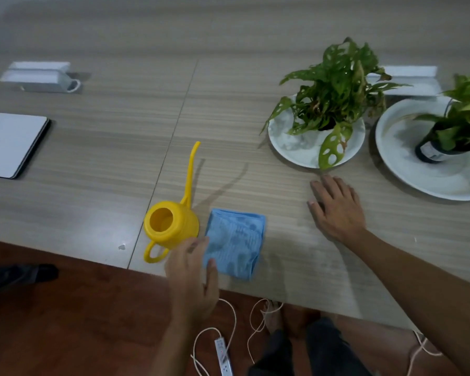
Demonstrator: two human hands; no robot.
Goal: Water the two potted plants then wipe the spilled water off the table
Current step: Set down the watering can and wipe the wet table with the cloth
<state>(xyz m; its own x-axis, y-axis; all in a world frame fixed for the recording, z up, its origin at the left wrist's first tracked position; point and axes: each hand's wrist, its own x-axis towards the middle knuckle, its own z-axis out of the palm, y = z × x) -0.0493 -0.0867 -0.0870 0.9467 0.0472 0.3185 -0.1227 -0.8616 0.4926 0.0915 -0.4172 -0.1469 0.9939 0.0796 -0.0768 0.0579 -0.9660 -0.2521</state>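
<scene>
Step call: can't tell if watering is done. No puddle visible on the tabletop, though there is a faint dull patch at 3 o'clock of the cloth, too soft to call water.

Left hand: fingers loosely spread, over the near tabletop edge, fingertips touching the left edge of the blue cloth. Grip open, nothing held. It sits between the cloth and the yellow watering can, so it could go for either.

Right hand: flat, palm down on the tabletop, fingers splayed, empty. It is just at 6 o'clock of the near plate.

Layout:
- Watering can upright, handle toward the person, long spout pointing to 12 o'clock, just beside the cloth on its 9 o'clock side.
- Cloth folded, lying flat near the tabletop edge.
- Holed-leaf plant on the near plate, at 1 o'clock of the can, well apart.
- Second potted plant in a dark pot on the larger plate, at 3 o'clock of the first, partly cut off by the frame.

Next move, my read: if watering is pending, close the left hand on the can handle at 7 o'clock of the body, lift level, carry to 1 o'clock. If wiping, pinch the cloth edge under the fingertips.
</scene>
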